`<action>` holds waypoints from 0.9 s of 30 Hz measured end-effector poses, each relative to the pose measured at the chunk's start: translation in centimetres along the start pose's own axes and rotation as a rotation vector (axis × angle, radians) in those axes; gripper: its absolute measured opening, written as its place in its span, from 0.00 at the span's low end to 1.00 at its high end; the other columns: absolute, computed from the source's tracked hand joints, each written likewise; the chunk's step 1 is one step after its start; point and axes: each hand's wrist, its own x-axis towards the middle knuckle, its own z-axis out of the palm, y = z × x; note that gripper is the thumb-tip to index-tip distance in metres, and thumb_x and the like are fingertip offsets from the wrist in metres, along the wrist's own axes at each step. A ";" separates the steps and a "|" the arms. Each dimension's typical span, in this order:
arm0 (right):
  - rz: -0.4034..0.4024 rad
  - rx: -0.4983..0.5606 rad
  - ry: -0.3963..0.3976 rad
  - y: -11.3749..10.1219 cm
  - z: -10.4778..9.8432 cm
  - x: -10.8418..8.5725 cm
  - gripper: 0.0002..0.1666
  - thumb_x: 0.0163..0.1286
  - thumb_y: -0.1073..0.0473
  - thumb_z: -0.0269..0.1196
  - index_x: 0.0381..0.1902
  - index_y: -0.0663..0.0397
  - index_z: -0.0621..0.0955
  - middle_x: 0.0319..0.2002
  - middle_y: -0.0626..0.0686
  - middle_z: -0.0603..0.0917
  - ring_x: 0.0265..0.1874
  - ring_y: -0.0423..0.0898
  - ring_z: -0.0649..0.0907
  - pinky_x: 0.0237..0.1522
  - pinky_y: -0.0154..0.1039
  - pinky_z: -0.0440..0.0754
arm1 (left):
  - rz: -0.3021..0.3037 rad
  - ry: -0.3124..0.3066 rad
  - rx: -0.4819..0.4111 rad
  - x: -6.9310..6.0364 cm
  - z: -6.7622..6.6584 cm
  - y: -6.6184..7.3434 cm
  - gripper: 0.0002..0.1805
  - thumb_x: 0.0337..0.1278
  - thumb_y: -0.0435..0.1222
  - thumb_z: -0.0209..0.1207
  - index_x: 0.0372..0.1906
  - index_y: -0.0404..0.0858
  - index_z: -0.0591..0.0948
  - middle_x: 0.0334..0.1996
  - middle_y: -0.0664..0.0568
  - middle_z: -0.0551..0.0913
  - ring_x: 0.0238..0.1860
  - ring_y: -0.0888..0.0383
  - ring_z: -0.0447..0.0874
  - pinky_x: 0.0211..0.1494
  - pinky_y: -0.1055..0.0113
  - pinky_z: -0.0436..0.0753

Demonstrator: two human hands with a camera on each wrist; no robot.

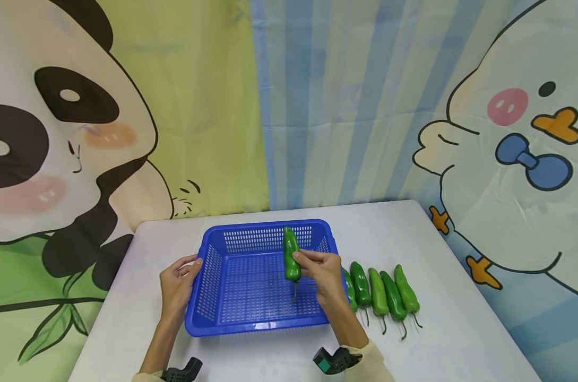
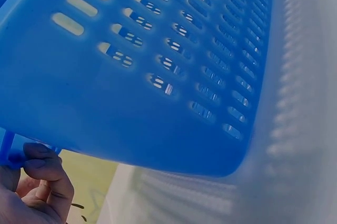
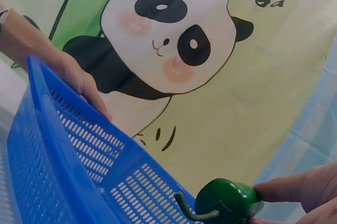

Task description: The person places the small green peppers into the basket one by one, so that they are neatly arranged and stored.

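Note:
A blue plastic basket [image 1: 255, 328] with slotted walls stands on the white table. My left hand [image 1: 178, 286] grips its left rim; the left wrist view shows the curled fingers [image 2: 50, 176] at the rim, beside the basket's outer wall [image 2: 105, 108]. Over the basket's right half, my right hand [image 1: 323, 271] pinches a green pepper [image 1: 291, 254] between thumb and fingers, its stem pointing down toward me in the head view. The same green pepper [image 3: 224, 200] appears at the bottom of the right wrist view, stem to the left. No other pepper shows inside the basket.
Right of the basket lies a row of several green peppers [image 1: 378, 292], the leftmost partly hidden by the basket's edge. Behind the white table [image 1: 460, 329] hang printed curtains [image 1: 317, 106] with a panda and a chick.

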 end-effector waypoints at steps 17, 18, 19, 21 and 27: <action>0.080 -0.019 -0.026 0.6 2.0 0.1 0.24 0.68 0.60 0.79 0.56 0.71 0.88 0.47 0.65 0.94 0.36 0.46 0.94 0.43 0.39 0.95 | 0.010 -0.001 -0.023 0.0 0.0 -0.1 0.23 0.77 0.44 0.67 0.62 0.30 0.85 0.29 0.64 0.91 0.26 0.65 0.91 0.30 0.71 0.90; 0.089 -0.011 -0.028 0.6 2.1 0.1 0.24 0.67 0.60 0.79 0.56 0.72 0.88 0.47 0.65 0.94 0.35 0.45 0.94 0.43 0.40 0.95 | 0.010 -0.004 -0.030 0.0 0.1 -0.1 0.23 0.77 0.44 0.67 0.62 0.29 0.84 0.29 0.63 0.91 0.26 0.65 0.91 0.30 0.71 0.90; 0.101 -0.003 -0.031 0.6 2.3 0.2 0.24 0.67 0.61 0.79 0.56 0.72 0.88 0.46 0.64 0.94 0.35 0.45 0.94 0.44 0.40 0.95 | 0.012 -0.006 -0.035 0.1 0.1 0.0 0.23 0.77 0.44 0.67 0.63 0.29 0.84 0.29 0.63 0.91 0.26 0.64 0.91 0.30 0.71 0.90; 0.114 0.008 -0.047 0.6 2.7 0.2 0.24 0.67 0.62 0.78 0.55 0.73 0.87 0.46 0.64 0.94 0.34 0.45 0.94 0.44 0.40 0.95 | 0.015 -0.008 -0.033 0.1 0.2 -0.1 0.23 0.77 0.43 0.67 0.63 0.29 0.84 0.29 0.63 0.92 0.26 0.64 0.91 0.30 0.71 0.90; 0.160 0.033 -0.131 0.4 4.2 -0.1 0.24 0.69 0.63 0.76 0.57 0.75 0.86 0.48 0.67 0.93 0.37 0.47 0.94 0.48 0.43 0.95 | 0.013 -0.003 -0.031 0.1 0.1 -0.1 0.23 0.77 0.43 0.67 0.63 0.29 0.84 0.30 0.63 0.92 0.27 0.64 0.92 0.31 0.71 0.91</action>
